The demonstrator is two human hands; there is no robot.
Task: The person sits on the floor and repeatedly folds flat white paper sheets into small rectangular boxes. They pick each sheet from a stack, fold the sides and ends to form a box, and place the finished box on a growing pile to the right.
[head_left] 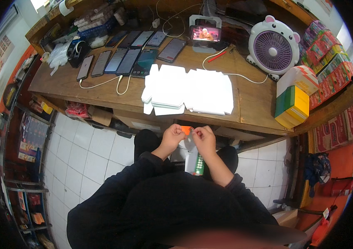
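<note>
Clock directions are taken from the hands, with 12 o'clock toward the upper edge of the view. The left hand (172, 139) is closed to a pinch, thumb and forefinger gripping the left side of a small, flat orange piece (186, 130). The right hand (204, 140) is drawn in close at the right side of the same piece, fingers bent and tips nearly together; whether it has hold of the piece cannot be told. The orange piece is located between the hands, above the lap and just short of the near edge of the desk (253, 106). At 6 o'clock, near the right wrist, a white and green carton (199, 164) is noted at the lap; any join to the orange piece cannot be made out.

On the desk, at 12 o'clock, two stacks of flat white card blanks lie side by side: a left stack (168, 88) and a right stack (211, 92). At 11 o'clock, phones (128, 61) lie in rows. Beyond the stacks, a lit phone (205, 34) is propped upright. Between 1 and 2 o'clock stands a bear-shaped fan (272, 50). Between 2 and 3 o'clock is a green and yellow box (291, 108).
</note>
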